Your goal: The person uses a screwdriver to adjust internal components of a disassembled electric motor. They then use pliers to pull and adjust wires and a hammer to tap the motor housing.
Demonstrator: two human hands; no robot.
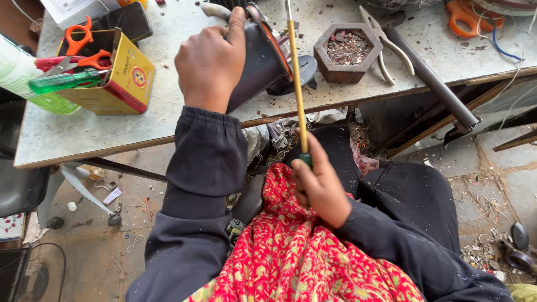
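My left hand [211, 61] grips a dark, round motor housing [258, 59] that lies tilted on the pale worktable [168, 112] near its front edge. My right hand [320, 182] holds a long yellow-shafted screwdriver [297, 78] by its green handle, down near my lap. The shaft runs up along the housing's orange-rimmed face, and its tip reaches past the top. A red patterned cloth [291, 251] covers my lap below both dark sleeves.
A yellow tin [120, 78] at the left holds orange-handled scissors [78, 39] and a green-handled tool [59, 82]. A hexagonal wooden dish [348, 53] of small parts, pliers [386, 45] and a grey metal rod [433, 84] lie at the right. Scrap litters the floor.
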